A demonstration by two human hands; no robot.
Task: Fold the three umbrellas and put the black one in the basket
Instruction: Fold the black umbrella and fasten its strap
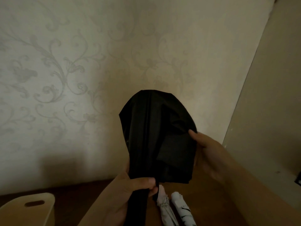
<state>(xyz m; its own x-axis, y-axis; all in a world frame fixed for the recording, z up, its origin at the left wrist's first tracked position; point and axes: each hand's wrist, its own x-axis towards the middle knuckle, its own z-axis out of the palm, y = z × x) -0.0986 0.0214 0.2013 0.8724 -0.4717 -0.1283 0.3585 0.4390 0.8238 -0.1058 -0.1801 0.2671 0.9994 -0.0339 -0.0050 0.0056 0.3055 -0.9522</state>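
Observation:
The black umbrella point(156, 136) is held upright in the middle of the view, its canopy collapsed but loose and bunched. My left hand point(132, 185) grips it around the lower part, where the fabric narrows toward the handle. My right hand point(206, 145) holds the loose fabric at the canopy's right side, thumb on top. Two folded pale umbrellas lie side by side on the brown table point(211, 201) below: a pinkish one point(164, 207) and a white one with black marks point(182, 207). The basket point(32, 209), beige with a slot handle, stands at the bottom left.
A patterned wallpaper wall point(81, 79) rises close behind the table. A plain beige panel point(268, 111) runs along the right side. A small dark object point(298, 180) sits at the right edge.

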